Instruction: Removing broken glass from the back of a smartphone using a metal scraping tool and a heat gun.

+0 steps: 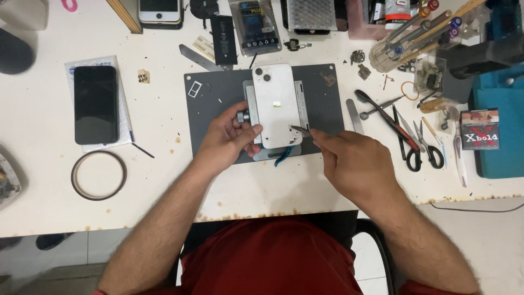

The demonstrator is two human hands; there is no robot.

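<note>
A white smartphone (275,105) is lying face down in a metal clamp at the grey mat's (210,117) centre. The left hand (229,136) is curling its fingers against the phone's left edge, while the right hand (355,164) is pinching tweezers (300,130) at its lower right corner.

- Left hand (229,136): bare, ungloved; no ring, watch or band visible.
- Right hand (355,164): bare, ungloved; no ring visible.
- Forearms: both uncovered down to the wrist, with dark hair along their length.
- Garment: red fabric across the lap and torso, lightly creased.
- Sleeves: a red edge shows at the lower corners of the view, near each upper arm.
</note>
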